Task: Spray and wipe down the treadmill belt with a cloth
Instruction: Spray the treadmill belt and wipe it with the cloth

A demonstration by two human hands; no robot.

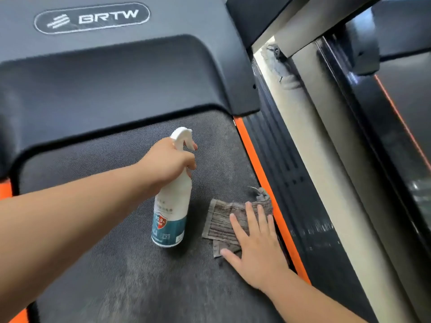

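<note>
Gripping spray bottle (171, 206), left hand (169, 163) over belt (116, 264); right hand (258, 241) flat on cloth (224, 220) by orange edge (254, 155)

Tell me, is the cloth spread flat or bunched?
Mostly spread: the cloth lies flat on the belt under the right hand, far corner rumpled.

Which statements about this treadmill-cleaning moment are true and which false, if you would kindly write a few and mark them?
1. The left hand grips the spray bottle near its trigger. True.
2. The right hand lies with straight fingers on the cloth, which lies on the belt. True.
3. The cloth lies at the belt's left edge. False: it lies by the right edge, beside the orange strip.
4. The spray bottle lies on its side. False: it is roughly upright in the hand.
5. The motor cover bears the letters BRTW. True.
</note>
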